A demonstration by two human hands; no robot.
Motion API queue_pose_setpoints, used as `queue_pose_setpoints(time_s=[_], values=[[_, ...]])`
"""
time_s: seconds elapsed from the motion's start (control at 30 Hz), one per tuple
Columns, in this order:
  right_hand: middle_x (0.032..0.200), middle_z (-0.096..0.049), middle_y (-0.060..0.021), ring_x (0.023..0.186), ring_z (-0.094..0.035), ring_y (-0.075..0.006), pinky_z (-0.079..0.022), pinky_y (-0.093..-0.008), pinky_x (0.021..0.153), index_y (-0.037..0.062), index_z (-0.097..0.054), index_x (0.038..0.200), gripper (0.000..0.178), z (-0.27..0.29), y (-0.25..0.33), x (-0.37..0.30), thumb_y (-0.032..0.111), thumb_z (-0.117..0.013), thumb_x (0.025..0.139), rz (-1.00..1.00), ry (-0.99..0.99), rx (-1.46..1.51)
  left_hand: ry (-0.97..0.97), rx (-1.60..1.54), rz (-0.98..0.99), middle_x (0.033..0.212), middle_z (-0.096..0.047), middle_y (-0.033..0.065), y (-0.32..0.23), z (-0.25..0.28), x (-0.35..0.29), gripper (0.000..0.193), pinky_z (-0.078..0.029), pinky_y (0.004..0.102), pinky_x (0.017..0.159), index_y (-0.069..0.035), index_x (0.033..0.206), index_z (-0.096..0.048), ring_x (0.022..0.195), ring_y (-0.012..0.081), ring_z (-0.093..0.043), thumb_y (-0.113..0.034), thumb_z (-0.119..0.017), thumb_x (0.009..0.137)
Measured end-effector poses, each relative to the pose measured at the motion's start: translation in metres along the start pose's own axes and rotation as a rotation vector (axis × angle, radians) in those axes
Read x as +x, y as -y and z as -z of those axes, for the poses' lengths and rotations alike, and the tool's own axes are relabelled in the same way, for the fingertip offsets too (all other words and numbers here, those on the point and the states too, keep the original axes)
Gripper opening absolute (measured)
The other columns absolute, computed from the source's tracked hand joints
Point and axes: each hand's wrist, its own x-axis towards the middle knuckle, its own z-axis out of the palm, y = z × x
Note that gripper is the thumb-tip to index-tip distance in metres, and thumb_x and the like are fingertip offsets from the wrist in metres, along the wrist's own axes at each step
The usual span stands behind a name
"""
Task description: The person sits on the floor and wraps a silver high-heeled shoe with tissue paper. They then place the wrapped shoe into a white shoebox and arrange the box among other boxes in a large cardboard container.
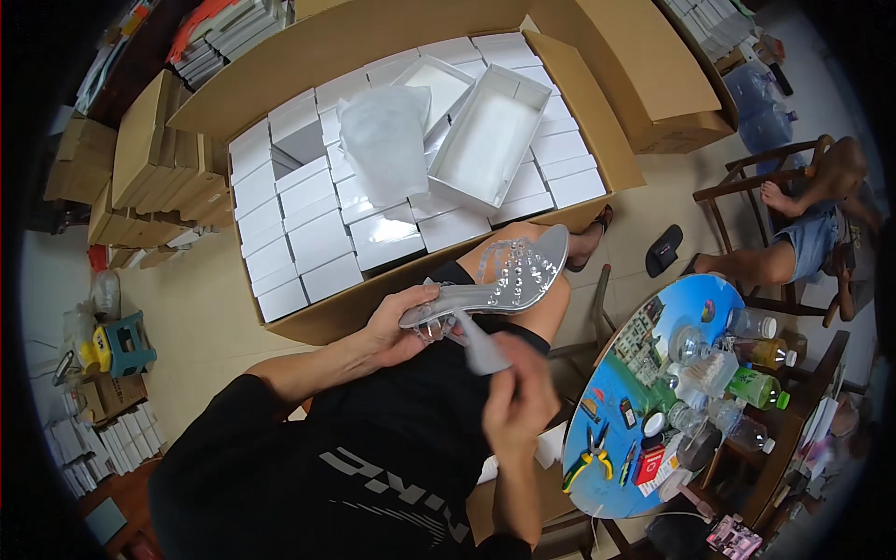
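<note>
A clear plastic sandal (535,281) with a grey sole and shiny studs on its strap lies across my lap. My left hand (399,324) is closed round its heel end. In my right hand (521,397), blurred by motion, is pinched a thin white sheet (480,346) that reaches up to the underside of the sandal. Beyond them stands a large open carton (313,329) packed with white shoe boxes (322,275). On top of these rest an open white box (490,140), a second open box (439,86) and a crumpled white wrapping (385,140).
To the right, a round table (597,495) carries several bottles (751,385), yellow-handled pliers (590,457) and small items. Another person's bare legs (775,266) show on a chair beyond it, near a black slipper (664,250). Flat cartons (149,163) and a green stool (129,343) stand at left.
</note>
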Motion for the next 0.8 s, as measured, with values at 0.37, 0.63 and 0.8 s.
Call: queue_pose_setpoints(time_s=[0.37, 0.63, 0.8], values=[[0.102, -0.063, -0.0142, 0.09, -0.065, -0.0249, -0.053, -0.0337, 0.079, 0.0017, -0.063, 0.096, 0.011, 0.015, -0.016, 0.006, -0.003, -0.065, 0.086, -0.264, -0.13, -0.1, -0.076, 1.063, -0.339, 0.085, -0.074, 0.0056, 0.0, -0.018, -0.019, 0.02, -0.049, 0.0254, 0.063, 0.002, 0.088, -0.073, 0.07, 0.0086, -0.064, -0.018, -0.072, 0.089], [0.092, -0.057, -0.012, 0.086, -0.061, -0.0313, -0.05, -0.0436, 0.061, 0.0059, -0.061, 0.094, 0.03, -0.03, -0.06, 0.013, 0.002, -0.075, 0.068, -0.099, -0.148, -0.699, 0.035, 1.367, -0.904, 0.073, -0.065, 0.0134, 0.043, -0.021, -0.016, 0.023, -0.043, 0.0346, 0.058, 0.001, 0.082, -0.067, 0.06, 0.0258, -0.055, -0.011, -0.084, 0.072], [0.099, -0.056, -0.0135, 0.093, -0.056, -0.035, -0.044, -0.0449, 0.074, 0.0049, -0.056, 0.108, 0.051, -0.029, -0.056, 0.04, 0.006, -0.079, 0.062, -0.192, -0.147, -0.913, 0.082, 1.472, -1.044, 0.072, -0.064, 0.0129, 0.04, -0.027, -0.016, 0.029, -0.048, 0.0362, 0.059, 0.003, 0.084, -0.069, 0.064, 0.026, -0.058, -0.014, -0.087, 0.068]])
